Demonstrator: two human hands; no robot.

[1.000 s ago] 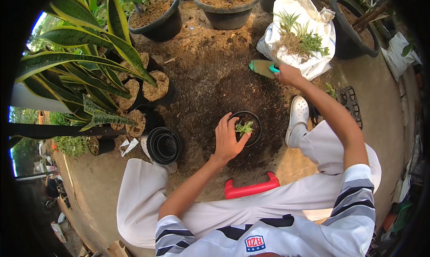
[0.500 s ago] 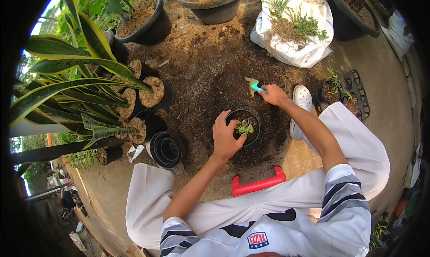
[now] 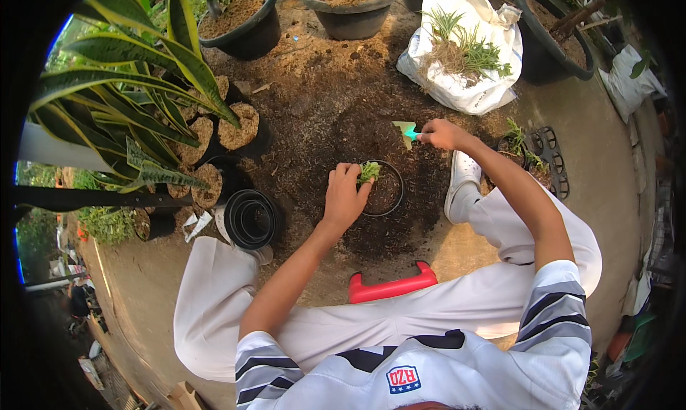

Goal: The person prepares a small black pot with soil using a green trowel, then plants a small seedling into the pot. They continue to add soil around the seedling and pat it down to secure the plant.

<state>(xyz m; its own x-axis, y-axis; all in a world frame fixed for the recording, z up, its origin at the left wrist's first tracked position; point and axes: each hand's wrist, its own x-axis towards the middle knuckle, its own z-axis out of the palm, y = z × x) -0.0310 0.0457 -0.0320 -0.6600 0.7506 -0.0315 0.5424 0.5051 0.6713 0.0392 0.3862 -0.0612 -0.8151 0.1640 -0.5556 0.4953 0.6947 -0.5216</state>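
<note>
A small green leafy seedling (image 3: 369, 172) is in my left hand (image 3: 346, 197), its stem and roots hidden by the fingers. The hand is closed around it at the left rim of a round black pot (image 3: 401, 190) with dark soil inside. In my right hand (image 3: 443, 134) is the turquoise handle of a small hand trowel (image 3: 405, 131). Its pale blade points left, just over the soil beyond the pot.
Dark loose soil (image 3: 321, 131) covers the ground around the pot. Nested black pots (image 3: 250, 221) and potted snake plants (image 3: 136, 81) stand left. A white sack (image 3: 464, 96) bearing uprooted plants lies far right. A red handle-shaped object (image 3: 393, 288) is near my legs.
My left hand has shifted the seedling from the pot's middle toward its far left rim, and its fingers have drawn together. The right hand still holds the trowel in nearly the same place.
</note>
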